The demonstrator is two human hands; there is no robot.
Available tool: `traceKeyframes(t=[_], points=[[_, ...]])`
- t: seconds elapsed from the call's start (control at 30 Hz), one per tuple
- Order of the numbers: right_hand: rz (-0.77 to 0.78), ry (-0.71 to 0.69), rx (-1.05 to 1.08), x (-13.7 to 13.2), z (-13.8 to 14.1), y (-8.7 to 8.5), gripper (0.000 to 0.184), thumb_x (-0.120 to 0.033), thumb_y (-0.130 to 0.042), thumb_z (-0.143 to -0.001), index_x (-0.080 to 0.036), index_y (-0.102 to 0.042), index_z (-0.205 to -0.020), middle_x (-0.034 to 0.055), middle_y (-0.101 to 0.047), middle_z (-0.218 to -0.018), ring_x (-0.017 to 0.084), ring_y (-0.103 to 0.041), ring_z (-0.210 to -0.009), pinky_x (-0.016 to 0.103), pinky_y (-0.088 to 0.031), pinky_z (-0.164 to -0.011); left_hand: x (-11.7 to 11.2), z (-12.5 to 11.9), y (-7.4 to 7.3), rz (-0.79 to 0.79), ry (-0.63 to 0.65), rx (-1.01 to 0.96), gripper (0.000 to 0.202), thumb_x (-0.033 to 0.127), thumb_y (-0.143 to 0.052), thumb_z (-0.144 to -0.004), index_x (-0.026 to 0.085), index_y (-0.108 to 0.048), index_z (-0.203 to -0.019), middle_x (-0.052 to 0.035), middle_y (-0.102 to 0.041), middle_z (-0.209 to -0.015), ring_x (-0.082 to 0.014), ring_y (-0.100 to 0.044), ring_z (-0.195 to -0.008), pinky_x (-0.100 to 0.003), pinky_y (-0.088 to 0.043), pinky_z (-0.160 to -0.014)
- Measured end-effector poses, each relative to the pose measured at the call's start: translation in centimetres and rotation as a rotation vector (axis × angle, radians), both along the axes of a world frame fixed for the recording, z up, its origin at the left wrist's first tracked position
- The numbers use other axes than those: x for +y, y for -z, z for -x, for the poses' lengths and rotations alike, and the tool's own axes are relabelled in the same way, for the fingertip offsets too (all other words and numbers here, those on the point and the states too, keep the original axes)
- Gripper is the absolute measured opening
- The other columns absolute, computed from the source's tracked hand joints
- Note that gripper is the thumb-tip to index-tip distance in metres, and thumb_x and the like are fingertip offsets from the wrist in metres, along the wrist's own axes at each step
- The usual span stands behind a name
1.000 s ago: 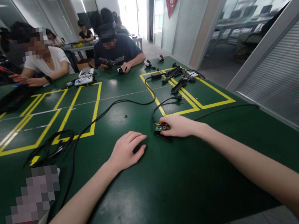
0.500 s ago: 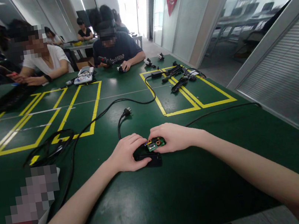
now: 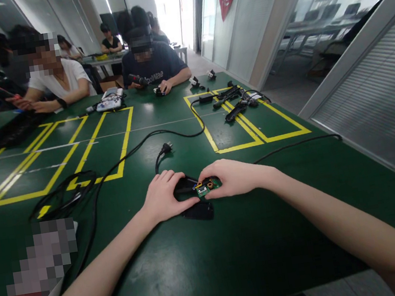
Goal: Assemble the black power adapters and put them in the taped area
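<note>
Between my hands is a green circuit board (image 3: 204, 190) with copper coils and a small silvery part on it. My right hand (image 3: 229, 178) pinches the board between thumb and fingers. Fingers and thumb of my left hand (image 3: 163, 196) are curled around a black plastic casing (image 3: 184, 185), at the board's left side. A flat black piece (image 3: 199, 211), perhaps the casing's other half, lies on the table just below the board. A black cable with a plug (image 3: 166, 148) runs from behind my left hand and rests on the table.
The green table (image 3: 171, 270) carries yellow tape outlines. A coiled black cable (image 3: 67, 194) lies to the left, and a long cable crosses toward black adapters (image 3: 235, 102) at the back right. Co-workers (image 3: 153, 60) sit opposite, one holding a power tool; a white device (image 3: 111, 100) stands nearby.
The board in my right hand has shifted slightly right. My left hand has moved a little up on the casing, and the flat black piece below shows more.
</note>
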State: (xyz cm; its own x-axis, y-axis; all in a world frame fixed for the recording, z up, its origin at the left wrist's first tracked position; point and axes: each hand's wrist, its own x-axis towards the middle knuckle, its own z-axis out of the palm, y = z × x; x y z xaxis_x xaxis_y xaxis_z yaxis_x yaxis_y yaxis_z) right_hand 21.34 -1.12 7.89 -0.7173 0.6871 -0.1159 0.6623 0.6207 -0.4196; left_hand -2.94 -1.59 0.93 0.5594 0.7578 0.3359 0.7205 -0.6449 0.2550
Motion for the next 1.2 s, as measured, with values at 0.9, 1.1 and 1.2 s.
traceKeyframes(t=[0.9, 1.1, 1.2], points=[[-0.158, 0.174, 0.049, -0.1, 1.9, 4.1, 0.086, -0.061, -0.087, -0.066, -0.021, -0.059, -0.138, 0.0123, -0.056, -0.135, 0.027, -0.072, -0.089, 0.041, -0.055, -0.082, 0.2, 0.3, 0.7, 0.123, -0.065, -0.128, 0.042, 0.036, -0.061, -0.092, 0.02, -0.063, -0.131, -0.0016, -0.076, -0.09, -0.018, -0.071, -0.07, -0.029, -0.056, -0.069], [-0.102, 0.186, 0.035, 0.4, 1.6, 3.8, 0.073, -0.049, -0.087, -0.072, -0.023, -0.062, -0.135, 0.0096, -0.061, -0.129, 0.028, -0.072, -0.096, 0.038, -0.055, -0.082, 0.2, 0.1, 0.8, 0.093, -0.074, -0.106, 0.035, 0.036, -0.058, -0.093, 0.022, -0.067, -0.123, -0.0046, -0.078, -0.107, -0.0185, -0.073, -0.076, -0.03, -0.058, -0.072], [-0.07, 0.182, 0.057, 0.8, 1.2, 3.8, 0.063, -0.046, -0.086, -0.076, -0.023, -0.066, -0.13, 0.0076, -0.064, -0.124, 0.023, -0.072, -0.09, 0.034, -0.054, -0.08, 0.1, 0.1, 0.8, 0.081, -0.072, -0.104, 0.033, 0.036, -0.058, -0.094, 0.023, -0.067, -0.123, -0.0037, -0.077, -0.108, -0.018, -0.073, -0.077, -0.029, -0.058, -0.072]])
